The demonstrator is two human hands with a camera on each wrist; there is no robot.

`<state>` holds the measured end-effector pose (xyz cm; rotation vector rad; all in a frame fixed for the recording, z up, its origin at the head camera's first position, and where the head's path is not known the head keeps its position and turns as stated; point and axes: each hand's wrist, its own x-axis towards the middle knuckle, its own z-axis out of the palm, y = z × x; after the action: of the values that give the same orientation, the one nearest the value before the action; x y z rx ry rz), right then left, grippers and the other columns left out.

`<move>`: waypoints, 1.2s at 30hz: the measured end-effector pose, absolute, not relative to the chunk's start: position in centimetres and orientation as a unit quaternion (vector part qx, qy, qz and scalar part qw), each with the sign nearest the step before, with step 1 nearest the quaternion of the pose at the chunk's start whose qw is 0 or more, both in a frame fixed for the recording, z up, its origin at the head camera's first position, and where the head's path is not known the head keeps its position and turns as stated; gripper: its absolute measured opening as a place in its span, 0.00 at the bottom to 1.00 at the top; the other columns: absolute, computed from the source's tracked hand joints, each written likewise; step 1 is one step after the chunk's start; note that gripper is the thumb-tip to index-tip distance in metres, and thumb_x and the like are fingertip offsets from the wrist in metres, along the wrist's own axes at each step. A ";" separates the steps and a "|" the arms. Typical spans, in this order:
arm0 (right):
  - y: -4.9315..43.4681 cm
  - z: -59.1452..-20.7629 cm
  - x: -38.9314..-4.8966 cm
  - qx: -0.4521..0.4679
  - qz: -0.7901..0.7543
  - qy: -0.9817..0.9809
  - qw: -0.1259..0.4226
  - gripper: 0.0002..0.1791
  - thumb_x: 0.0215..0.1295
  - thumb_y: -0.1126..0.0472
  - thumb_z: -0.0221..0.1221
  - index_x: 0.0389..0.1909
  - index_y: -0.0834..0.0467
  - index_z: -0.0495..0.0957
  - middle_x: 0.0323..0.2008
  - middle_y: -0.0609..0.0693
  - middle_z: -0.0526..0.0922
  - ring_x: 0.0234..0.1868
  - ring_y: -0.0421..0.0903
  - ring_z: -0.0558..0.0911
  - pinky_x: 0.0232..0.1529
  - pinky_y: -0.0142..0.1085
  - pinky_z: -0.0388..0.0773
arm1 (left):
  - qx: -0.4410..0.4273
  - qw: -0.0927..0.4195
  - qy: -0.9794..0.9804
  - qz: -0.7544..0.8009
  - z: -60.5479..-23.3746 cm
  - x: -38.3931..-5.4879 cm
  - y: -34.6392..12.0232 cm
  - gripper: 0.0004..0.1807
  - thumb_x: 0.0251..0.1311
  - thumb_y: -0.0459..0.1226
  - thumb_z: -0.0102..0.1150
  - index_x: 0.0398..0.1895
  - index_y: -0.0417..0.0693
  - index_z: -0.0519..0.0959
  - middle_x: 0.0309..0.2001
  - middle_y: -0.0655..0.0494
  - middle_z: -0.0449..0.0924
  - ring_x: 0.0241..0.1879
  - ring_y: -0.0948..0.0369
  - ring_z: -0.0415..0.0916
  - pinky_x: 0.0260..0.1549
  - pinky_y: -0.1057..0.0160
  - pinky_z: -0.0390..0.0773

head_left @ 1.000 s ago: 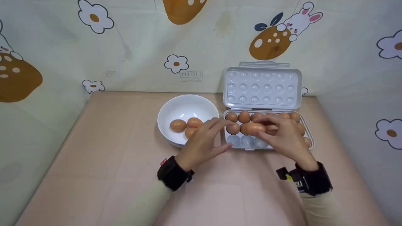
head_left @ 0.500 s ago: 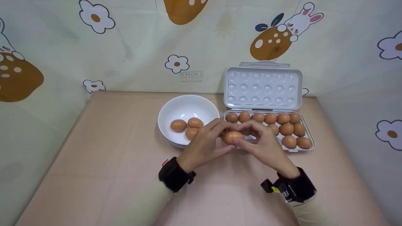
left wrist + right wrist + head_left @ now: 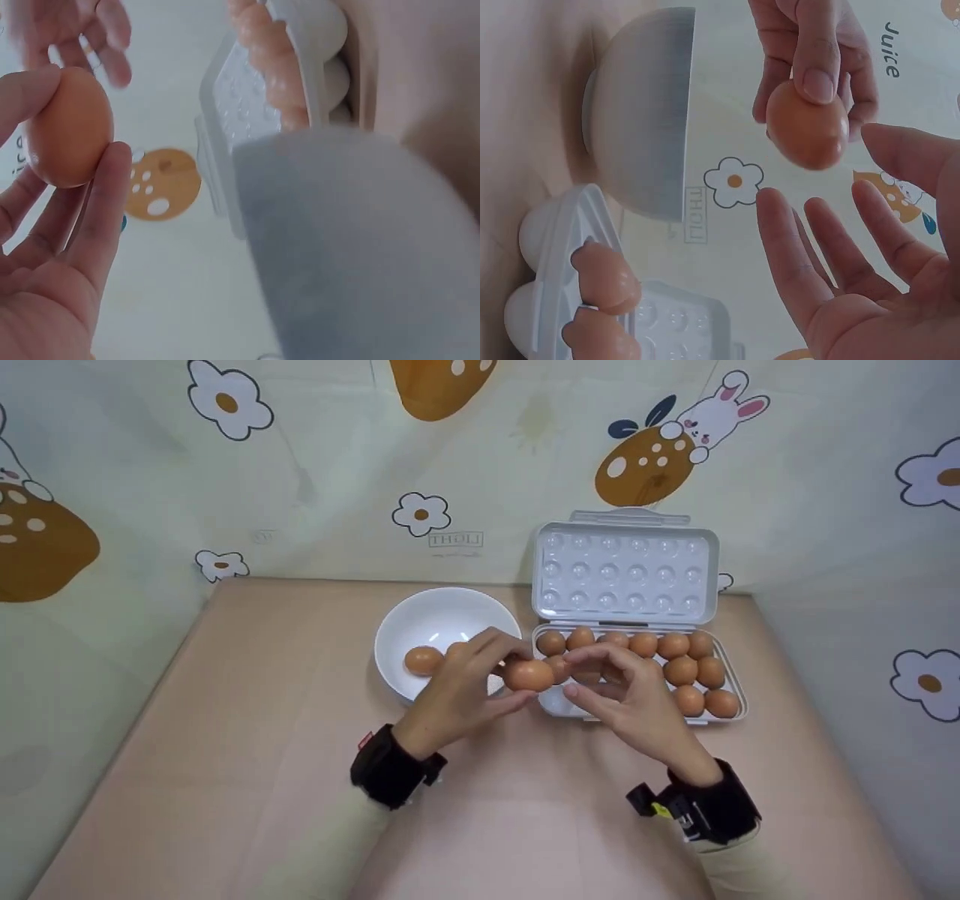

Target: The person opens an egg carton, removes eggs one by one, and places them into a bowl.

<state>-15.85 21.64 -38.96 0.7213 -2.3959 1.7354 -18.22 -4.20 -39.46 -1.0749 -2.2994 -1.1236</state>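
Note:
A brown egg (image 3: 529,676) is pinched between the thumb and fingers of my left hand (image 3: 466,690), above the gap between bowl and carton. Just to its right, my right hand (image 3: 637,701) has its fingers spread and apart from the egg, as the right wrist view shows around that same egg (image 3: 808,126). The white bowl (image 3: 397,622) holds brown eggs (image 3: 424,661), partly hidden behind my left hand. Behind my right hand lies the egg carton (image 3: 742,701), its lid (image 3: 626,574) raised, with several eggs (image 3: 681,670) in its cups.
A light brown tabletop (image 3: 480,825) carries the bowl and carton. Behind it hangs a printed backdrop (image 3: 322,472), close to the raised lid. In the left wrist view, the bowl's pale side (image 3: 345,225) fills the lower right.
My right hand brought the egg left from over the carton to my left hand, then let go of it. My left hand now holds the egg and has shifted slightly left.

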 end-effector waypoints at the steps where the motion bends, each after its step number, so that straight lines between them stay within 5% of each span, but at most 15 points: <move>1: 21.7 -38.9 -15.9 0.238 0.568 -0.786 0.051 0.19 0.66 0.70 0.71 0.57 0.62 0.81 0.54 0.57 0.84 0.55 0.50 0.87 0.55 0.39 0.85 | -0.373 0.182 -0.819 -0.395 -39.3 -18.3 -4.7 0.20 0.60 0.38 0.78 0.52 0.45 0.81 0.49 0.54 0.82 0.48 0.62 0.80 0.49 0.64 0.83; 10: 23.3 -38.8 -16.6 0.255 0.494 -0.823 0.113 0.22 0.63 0.71 0.73 0.58 0.59 0.83 0.56 0.48 0.84 0.58 0.47 0.83 0.55 0.35 0.85 | -0.339 0.159 -0.871 -0.317 -37.1 -19.9 -9.7 0.21 0.57 0.37 0.80 0.50 0.45 0.80 0.47 0.52 0.80 0.44 0.59 0.79 0.45 0.61 0.83; 17: 24.2 -38.8 -17.0 0.245 0.403 -0.870 0.143 0.26 0.62 0.69 0.74 0.61 0.56 0.82 0.60 0.51 0.83 0.60 0.44 0.80 0.56 0.26 0.80 | -0.333 0.091 -0.901 -0.261 -36.4 -20.8 -12.4 0.20 0.56 0.34 0.80 0.49 0.45 0.81 0.47 0.52 0.80 0.41 0.56 0.78 0.42 0.60 0.81; 30: 24.6 -39.0 -17.3 0.235 0.334 -0.900 0.152 0.25 0.62 0.63 0.76 0.61 0.56 0.83 0.64 0.50 0.80 0.66 0.44 0.77 0.60 0.24 0.75 | -0.345 -0.029 -0.925 -0.155 -36.4 -22.6 -13.6 0.13 0.56 0.31 0.72 0.43 0.45 0.81 0.35 0.52 0.75 0.34 0.55 0.72 0.33 0.60 0.74; 36: 24.7 -39.0 -17.3 0.232 0.337 -0.900 0.150 0.24 0.62 0.63 0.76 0.60 0.55 0.84 0.65 0.49 0.80 0.66 0.47 0.77 0.58 0.44 0.84 | -0.327 -0.086 -0.929 -0.150 -37.0 -23.6 -13.6 0.13 0.56 0.30 0.74 0.43 0.45 0.82 0.35 0.53 0.75 0.36 0.55 0.72 0.36 0.60 0.73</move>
<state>-17.26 24.67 -39.02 0.6675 -2.5850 0.9673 -23.60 -13.58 -37.03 -1.0877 -3.0898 -0.4972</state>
